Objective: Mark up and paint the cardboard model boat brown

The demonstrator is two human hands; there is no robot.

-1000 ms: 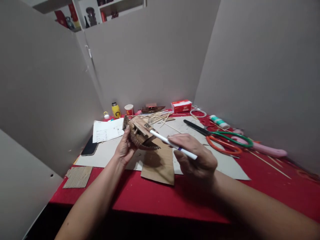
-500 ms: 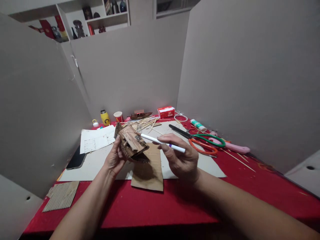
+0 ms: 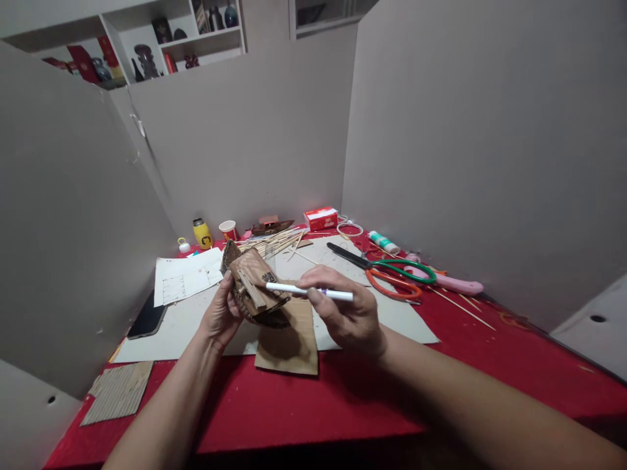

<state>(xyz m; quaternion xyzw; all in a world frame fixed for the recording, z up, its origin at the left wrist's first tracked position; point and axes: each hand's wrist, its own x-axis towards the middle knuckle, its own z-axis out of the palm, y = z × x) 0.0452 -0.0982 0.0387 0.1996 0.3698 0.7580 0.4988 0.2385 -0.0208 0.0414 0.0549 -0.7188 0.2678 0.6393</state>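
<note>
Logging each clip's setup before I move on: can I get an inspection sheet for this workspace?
Surface: table under a red cloth, with grey card sheets laid on it.
Job's things: small cardboard model held off the table; white pen with its tip against the model.
Clutter: two pairs of scissors, pink tool, wooden skewers, paper plan, dark phone, cardboard piece, corrugated scrap, yellow bottle, cup, red box.
Grippers: left hand cups the model from below; right hand grips the pen.
Cables: white loop near the red box, possibly cord; cannot tell.
Surroundings: grey partition boards on three sides; shelf with ornaments behind.
</note>
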